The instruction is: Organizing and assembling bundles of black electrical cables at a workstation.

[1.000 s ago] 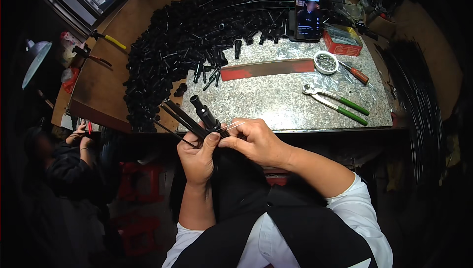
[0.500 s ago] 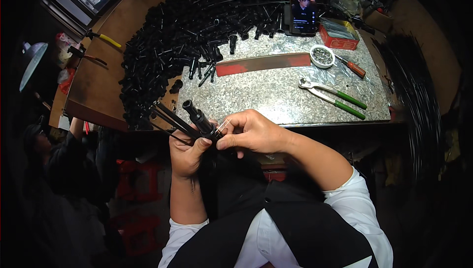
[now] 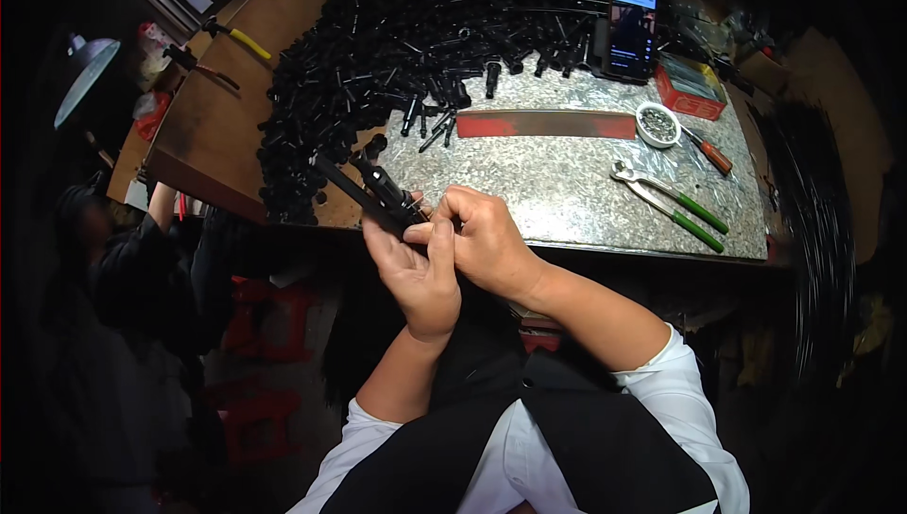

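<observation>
My left hand (image 3: 416,278) is wrapped round a black tubular part (image 3: 385,189) and a few dark rods (image 3: 342,183) beside it. These point up and to the left, just off the bench's front edge. My right hand (image 3: 491,242) has its thumb and fingers pinched together at the lower end of the tubular part, against the left thumb. Thin bright wire-like bits show by the fingertips; what the right fingers pinch is hidden.
On the speckled benchtop (image 3: 529,193) lie green-handled pincers (image 3: 699,233), a screwdriver (image 3: 715,159), a white bowl (image 3: 658,144) of small metal pieces and a red-and-dark bar (image 3: 548,125). Behind are a black parts pile (image 3: 359,60), phone (image 3: 631,30) and red box (image 3: 688,103). A person (image 3: 142,259) is left.
The left hand has turned, its palm now showing, and the tubular part tilts further left. Both hands sit nearer together and slightly right. The whole view has shifted, moving the bench rightward.
</observation>
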A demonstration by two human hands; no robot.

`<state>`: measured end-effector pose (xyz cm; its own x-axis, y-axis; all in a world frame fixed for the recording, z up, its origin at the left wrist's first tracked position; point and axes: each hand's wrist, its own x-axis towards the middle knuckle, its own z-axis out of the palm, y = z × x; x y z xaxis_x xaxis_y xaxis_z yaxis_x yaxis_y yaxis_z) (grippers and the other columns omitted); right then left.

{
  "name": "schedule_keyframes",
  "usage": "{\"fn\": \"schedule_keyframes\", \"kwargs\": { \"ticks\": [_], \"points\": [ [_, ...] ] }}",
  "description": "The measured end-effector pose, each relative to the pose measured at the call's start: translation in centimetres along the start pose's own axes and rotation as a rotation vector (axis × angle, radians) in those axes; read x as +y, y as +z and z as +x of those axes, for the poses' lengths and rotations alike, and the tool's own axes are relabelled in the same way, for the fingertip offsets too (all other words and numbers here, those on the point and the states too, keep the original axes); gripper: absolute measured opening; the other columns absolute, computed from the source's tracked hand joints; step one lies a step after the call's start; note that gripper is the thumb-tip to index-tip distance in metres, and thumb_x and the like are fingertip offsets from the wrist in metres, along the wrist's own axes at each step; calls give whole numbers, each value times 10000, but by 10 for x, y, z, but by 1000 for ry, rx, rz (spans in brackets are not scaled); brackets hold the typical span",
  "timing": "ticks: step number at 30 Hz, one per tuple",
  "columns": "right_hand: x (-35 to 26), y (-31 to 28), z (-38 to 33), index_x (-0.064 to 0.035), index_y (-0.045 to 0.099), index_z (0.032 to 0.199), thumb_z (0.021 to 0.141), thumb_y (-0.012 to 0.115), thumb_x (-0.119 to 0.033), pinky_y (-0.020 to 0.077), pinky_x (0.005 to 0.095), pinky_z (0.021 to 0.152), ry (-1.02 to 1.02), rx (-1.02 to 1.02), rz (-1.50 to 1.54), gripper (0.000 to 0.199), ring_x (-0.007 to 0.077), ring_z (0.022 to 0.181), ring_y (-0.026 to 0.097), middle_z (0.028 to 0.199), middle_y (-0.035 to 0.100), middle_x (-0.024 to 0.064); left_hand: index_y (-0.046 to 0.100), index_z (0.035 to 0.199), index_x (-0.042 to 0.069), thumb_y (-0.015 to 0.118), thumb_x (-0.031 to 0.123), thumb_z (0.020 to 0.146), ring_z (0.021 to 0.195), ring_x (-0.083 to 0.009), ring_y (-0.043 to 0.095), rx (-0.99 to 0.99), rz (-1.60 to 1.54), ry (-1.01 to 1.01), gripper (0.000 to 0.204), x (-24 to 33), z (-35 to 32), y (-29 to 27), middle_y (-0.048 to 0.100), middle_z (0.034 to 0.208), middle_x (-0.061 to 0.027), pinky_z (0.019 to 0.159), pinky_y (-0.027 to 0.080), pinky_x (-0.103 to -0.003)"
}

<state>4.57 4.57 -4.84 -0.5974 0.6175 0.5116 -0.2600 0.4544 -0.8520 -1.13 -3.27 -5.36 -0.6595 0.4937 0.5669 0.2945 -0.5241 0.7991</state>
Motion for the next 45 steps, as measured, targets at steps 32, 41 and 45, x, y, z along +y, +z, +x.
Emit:
{"fn": "schedule_keyframes", "kwargs": {
  "ticks": [32, 41, 45],
  "points": [
    [20, -22, -8, -34, 544, 774, 832, 696, -97, 388, 189, 565, 506, -332, 380, 174, 15, 671, 473, 720, 553, -36, 451, 1038, -33, 586, 39, 863, 805, -118, 504, -234, 308, -143, 232, 5, 9, -31, 516, 899, -68, 722, 442, -270],
    [-2, -78, -35, -11, 534, 881, 786, 744, -144, 493, 247, 634, 379, -311, 280, 266, 100, 752, 592, 845, 604, 68, 421, 1069, 19, 553, -68, 845, 783, -106, 504, -412, 213, -60, 275, 6, -7, -9, 480, 952, -66, 727, 441, -247],
    [-27, -136, -38, -7, 552, 973, 794, 729, -92, 526, 274, 733, 290, -255, -106, 266, 152, 873, 628, 960, 616, 90, 493, 1041, 7, 609, -91, 797, 766, -120, 537, -316, 78, -99, 287, 12, 1, -2, 499, 1048, -101, 697, 464, -253]
  ]
}}
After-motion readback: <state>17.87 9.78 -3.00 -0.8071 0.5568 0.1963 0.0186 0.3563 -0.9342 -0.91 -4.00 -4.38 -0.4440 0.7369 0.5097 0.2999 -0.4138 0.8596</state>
